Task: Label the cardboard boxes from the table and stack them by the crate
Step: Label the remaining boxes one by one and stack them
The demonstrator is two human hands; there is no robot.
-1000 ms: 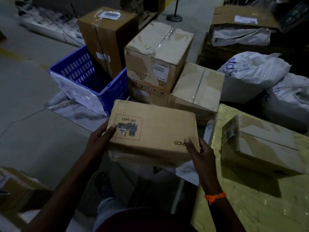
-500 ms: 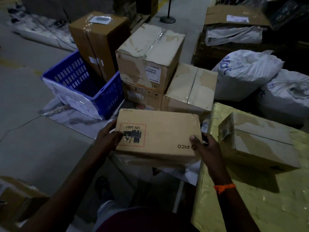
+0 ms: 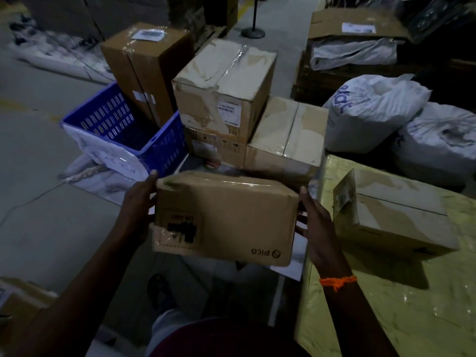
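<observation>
I hold a flat cardboard box printed "PICO" in the air between both hands, over the floor left of the table. My left hand grips its left end, thumb on the upper edge. My right hand grips its right end. The printed face is tilted towards me. A blue crate stands on the floor beyond, with stacked cardboard boxes to its right. Another cardboard box lies on the yellow-wrapped table.
A tall brown box stands behind the crate. A low box sits right of the stack. White sacks lie behind the table. A cardboard piece is at the lower left. My foot is below the held box.
The held box has tipped so its printed face now turns towards me. Both hands shifted along its ends, and the view has moved closer to the crate and stack.
</observation>
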